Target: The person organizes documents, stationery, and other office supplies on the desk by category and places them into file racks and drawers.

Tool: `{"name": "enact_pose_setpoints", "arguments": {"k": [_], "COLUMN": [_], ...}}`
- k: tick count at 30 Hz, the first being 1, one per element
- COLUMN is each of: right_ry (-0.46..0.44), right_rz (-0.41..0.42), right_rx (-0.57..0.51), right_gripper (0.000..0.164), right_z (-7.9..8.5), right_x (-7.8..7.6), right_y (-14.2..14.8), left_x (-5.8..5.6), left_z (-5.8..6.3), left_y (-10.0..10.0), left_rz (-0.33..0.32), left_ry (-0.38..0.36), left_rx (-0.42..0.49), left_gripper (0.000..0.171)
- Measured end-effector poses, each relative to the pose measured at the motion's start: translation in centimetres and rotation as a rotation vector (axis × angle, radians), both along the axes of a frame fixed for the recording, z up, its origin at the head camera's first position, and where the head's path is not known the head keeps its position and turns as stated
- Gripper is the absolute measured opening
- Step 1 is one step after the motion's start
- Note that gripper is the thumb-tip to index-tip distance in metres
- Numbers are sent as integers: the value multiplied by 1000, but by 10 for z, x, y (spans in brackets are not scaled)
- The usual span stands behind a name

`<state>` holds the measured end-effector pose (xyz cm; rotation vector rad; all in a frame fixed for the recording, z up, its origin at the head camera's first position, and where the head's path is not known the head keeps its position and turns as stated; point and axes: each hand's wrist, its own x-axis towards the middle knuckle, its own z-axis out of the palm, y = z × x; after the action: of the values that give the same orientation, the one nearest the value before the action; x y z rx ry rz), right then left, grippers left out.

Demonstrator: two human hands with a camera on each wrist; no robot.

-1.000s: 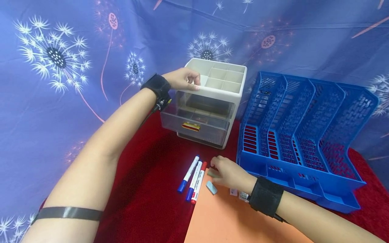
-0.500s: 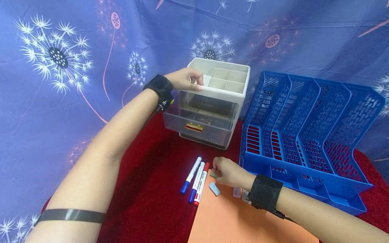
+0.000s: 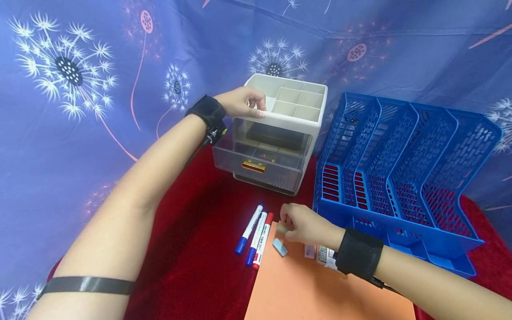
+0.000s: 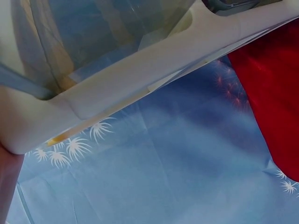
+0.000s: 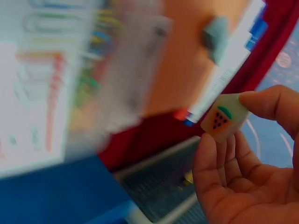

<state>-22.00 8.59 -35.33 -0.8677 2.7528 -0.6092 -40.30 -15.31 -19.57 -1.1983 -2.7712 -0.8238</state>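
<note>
My left hand [image 3: 243, 103] grips the front rim of a white desktop drawer organizer [image 3: 314, 133], thumb outside and fingers curled over into the top tray. One clear drawer [image 3: 280, 172] with a yellow-and-red handle is pulled out below it. Just over the top of an orange sheet [image 3: 292, 289], my right hand [image 3: 310, 226] pinches a pale green eraser [image 5: 226, 116] printed with a watermelon slice between thumb and fingertips. A light blue eraser [image 3: 279, 247] lies beside that hand. Partly hidden under the wrist are a small pale pink block [image 3: 309, 251] and a paper clip box [image 3: 326, 257].
Two blue-capped markers [image 3: 249, 229] and a red-capped marker [image 3: 263, 240] lie left of the sheet's top corner. A blue file rack [image 3: 400, 213] with front compartments stands at the right. Red cloth [image 3: 192, 258] covers the table; a blue patterned curtain [image 3: 120, 44] hangs behind.
The right hand has risen slightly with the green eraser, and more of the paper clip box shows beneath the wrist. The left hand stays on the organizer rim.
</note>
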Motion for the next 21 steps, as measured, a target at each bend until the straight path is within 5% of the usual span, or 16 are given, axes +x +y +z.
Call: {"name": "enact_pose_setpoints", "arguments": {"k": [7,21], "right_ry": [2,-43], "right_rz": [125,209], "right_rx": [-29,-35], "right_gripper": [24,27], "right_z": [36,94], "right_x": [16,35], "right_y": [5,4], "left_x": [0,3], "left_z": [1,1], "left_y": [0,-1], "left_rz": [4,14], "left_ry": [-7,-21], "left_rx": [-4,3], "left_gripper": [10,10]}}
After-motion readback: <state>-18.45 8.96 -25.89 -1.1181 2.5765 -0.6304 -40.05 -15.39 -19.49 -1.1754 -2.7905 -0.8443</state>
